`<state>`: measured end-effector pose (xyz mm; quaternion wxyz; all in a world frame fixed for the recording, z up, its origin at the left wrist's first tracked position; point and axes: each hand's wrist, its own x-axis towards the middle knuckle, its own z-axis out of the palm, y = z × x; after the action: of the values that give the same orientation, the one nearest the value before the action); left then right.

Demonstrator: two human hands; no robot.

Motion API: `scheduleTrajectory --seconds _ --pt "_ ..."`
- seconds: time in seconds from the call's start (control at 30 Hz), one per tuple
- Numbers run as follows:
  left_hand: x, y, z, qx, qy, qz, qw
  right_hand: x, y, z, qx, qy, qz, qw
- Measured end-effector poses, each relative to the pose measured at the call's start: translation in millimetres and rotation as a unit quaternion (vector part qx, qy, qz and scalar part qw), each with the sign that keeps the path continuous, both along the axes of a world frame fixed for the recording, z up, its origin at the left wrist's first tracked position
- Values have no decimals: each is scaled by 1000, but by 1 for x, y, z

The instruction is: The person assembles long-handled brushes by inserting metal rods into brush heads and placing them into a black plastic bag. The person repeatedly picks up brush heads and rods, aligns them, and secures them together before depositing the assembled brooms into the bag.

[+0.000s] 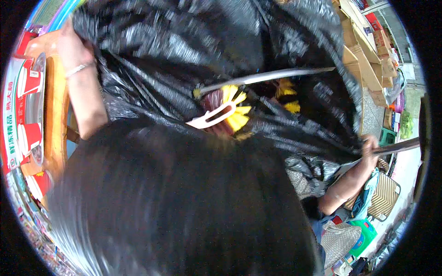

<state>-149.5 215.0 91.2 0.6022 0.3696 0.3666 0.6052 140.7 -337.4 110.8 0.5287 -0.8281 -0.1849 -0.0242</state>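
Observation:
A large black plastic bag (170, 43) spreads across the upper and middle view, its mouth held wide. At the far left, my left hand (74, 43) is blurred and closed on its upper edge. My right hand (368, 143) grips the opposite edge at the right, lower down. Between them is a pale pink looped piece (215, 117) beside yellow and dark-red strips (235, 120); I cannot tell what they are. More yellow strips (291, 107) show inside the bag. A thin grey strip (276, 76) crosses above them. A blurred dark mass, apparently hair (184, 202), hides the lower middle.
An orange wooden table (56, 92) on the left bears red cups (31, 138) and a printed white-and-red sheet or bag (14, 115). Open cardboard boxes (361, 64) stand at the back right. A patterned chair (386, 195) and a green container (366, 237) are at the lower right.

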Motion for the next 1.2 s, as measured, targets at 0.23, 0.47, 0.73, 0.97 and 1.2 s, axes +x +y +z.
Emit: scheduleTrajectory --seconds 0.23,0.47,0.73,0.97,1.2 --pt "11 -54 -185 241 495 -81 831 -54 -37 -163 -190 245 -58 949" --pt "15 -32 -254 103 705 -210 670 -71 -21 -216 -186 247 -30 950" --pt "66 -142 -62 467 368 -182 783 -68 -15 -226 -190 300 -37 934" --pt "134 -201 -132 510 444 -556 485 -75 -22 -250 -176 260 -21 949" --pt "162 -172 -227 202 482 -592 613 -81 -22 -259 -182 286 -41 940"
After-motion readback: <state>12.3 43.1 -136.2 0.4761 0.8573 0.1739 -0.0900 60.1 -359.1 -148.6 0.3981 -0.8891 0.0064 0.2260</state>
